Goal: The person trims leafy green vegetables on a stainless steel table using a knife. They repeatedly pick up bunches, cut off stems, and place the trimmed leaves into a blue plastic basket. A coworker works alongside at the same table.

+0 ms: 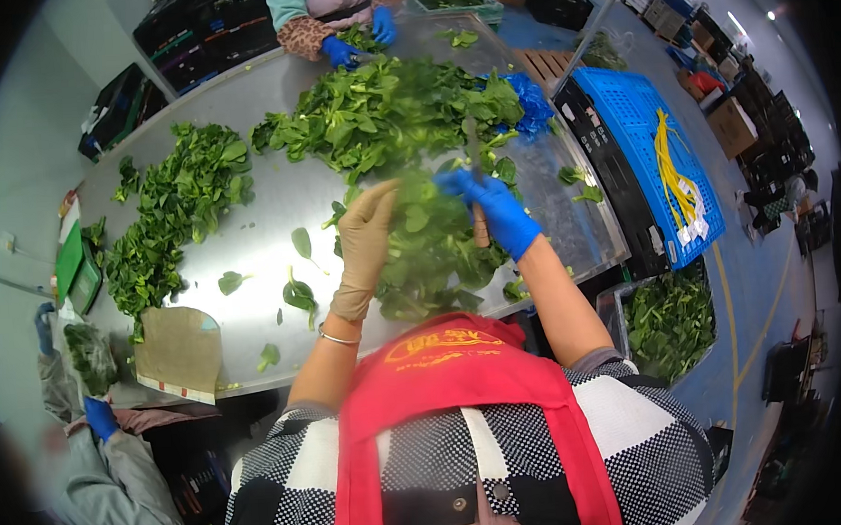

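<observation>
Over the near edge of the metal table [268,206], my left hand [366,247] in a beige glove has its fingers at blurred leafy greens [425,212]; its grip on them is unclear. My right hand [492,205], blue-gloved, holds a knife [480,224] by its wooden handle, blade pointing away from me. Stalks and leaves lie beneath and between both hands. Beyond them spreads a large heap of leafy greens [356,116]. A longer pile of greens [175,211] lies to the left, and loose leaves [299,292] are scattered on the metal between.
Across the table a co-worker's blue-gloved hands [342,53] handle greens. At left another co-worker holds a bag of greens [90,355] near a green scale-like object [78,270]. Right stand a blue crate [642,130] with yellow ties [672,171] and a crate of greens [670,324].
</observation>
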The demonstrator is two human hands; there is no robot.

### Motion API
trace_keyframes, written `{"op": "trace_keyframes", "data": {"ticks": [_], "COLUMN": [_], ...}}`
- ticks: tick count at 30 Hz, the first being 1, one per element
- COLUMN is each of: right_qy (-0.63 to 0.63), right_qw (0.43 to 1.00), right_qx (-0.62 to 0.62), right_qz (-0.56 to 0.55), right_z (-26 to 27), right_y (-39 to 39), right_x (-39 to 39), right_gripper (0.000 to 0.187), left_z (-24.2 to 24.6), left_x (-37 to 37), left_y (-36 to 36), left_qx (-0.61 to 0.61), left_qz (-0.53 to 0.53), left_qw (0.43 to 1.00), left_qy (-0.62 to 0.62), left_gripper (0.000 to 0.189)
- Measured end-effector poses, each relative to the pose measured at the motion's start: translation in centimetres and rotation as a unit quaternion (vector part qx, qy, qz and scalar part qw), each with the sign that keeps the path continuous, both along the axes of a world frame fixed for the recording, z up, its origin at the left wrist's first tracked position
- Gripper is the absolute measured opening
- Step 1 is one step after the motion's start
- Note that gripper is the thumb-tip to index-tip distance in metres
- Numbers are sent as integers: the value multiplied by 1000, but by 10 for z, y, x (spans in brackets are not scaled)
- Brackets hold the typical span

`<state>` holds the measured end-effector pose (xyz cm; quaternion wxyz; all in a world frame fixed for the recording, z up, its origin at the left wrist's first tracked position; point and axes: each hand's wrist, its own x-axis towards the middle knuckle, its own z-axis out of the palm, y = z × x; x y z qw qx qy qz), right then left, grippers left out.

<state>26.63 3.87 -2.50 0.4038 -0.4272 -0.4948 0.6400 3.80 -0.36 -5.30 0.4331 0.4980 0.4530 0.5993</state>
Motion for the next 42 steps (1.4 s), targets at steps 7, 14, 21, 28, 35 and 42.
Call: {"op": "trace_keyframes", "data": {"ticks": [7, 14, 21, 28, 35, 42], "right_qy": [-16, 44, -83, -163, -80, -265], "right_qw": [997, 998, 982, 960, 982, 946], "right_qx": [9, 27, 148, 205, 130, 181], "right_qz": [71, -23, -86, -96, -115, -45], "right_z": [9, 4, -5, -7, -12, -10], "right_y": [-16, -30, -31, -33, -20, -38], "right_x": [-13, -28, -33, -44, -27, -62], "right_gripper": [44, 56, 41, 27, 29, 84], "left_z": [16, -5, -5, -21, -19, 14], "left_x": [-5, -8, -3, 0, -11, 12], "left_y": [-9, -20, -20, -18, -16, -22], "left_qx": [-25, -124, -135, -72, -63, -64], "left_qz": [-51, -164, -30, 72, 132, 134], "left_qw": [993, 951, 973, 992, 989, 982], "left_qy": [-107, -232, -187, -78, 1, 120], "left_gripper": [38, 54, 22, 18, 16, 19]}}
